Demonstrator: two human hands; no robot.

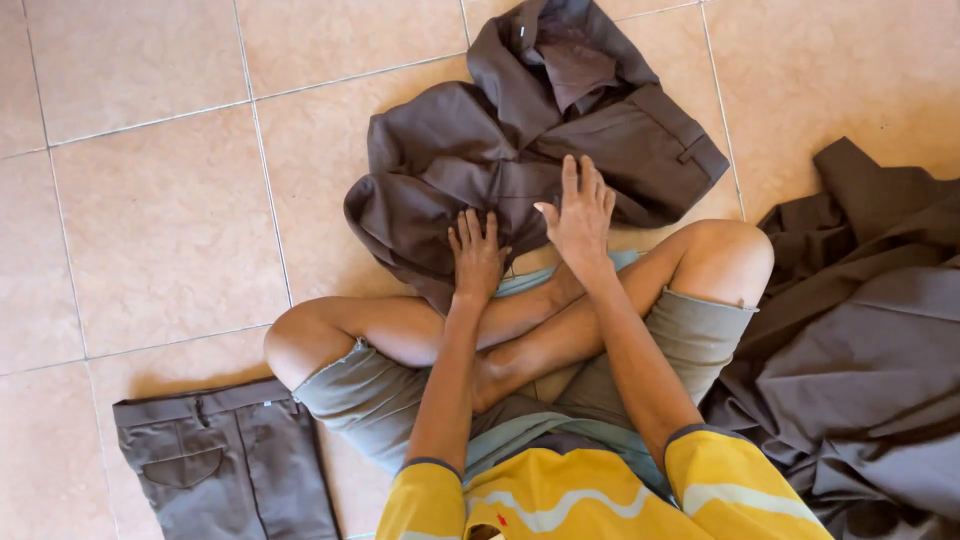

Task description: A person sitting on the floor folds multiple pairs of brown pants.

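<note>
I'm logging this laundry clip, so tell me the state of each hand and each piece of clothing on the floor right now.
Left hand: open, flat on the trousers.
Right hand: open, fingers spread, on the trousers.
Trousers: brown, crumpled, unfolded, in front of the crossed legs.
Folded trousers: flat, neat, by the left knee.
Cloth pile: brown, loose, rumpled, at the right.

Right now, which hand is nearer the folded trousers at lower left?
Left. The left hand presses the crumpled brown garment, on the folded trousers' side; the right hand lies farther right.
</note>
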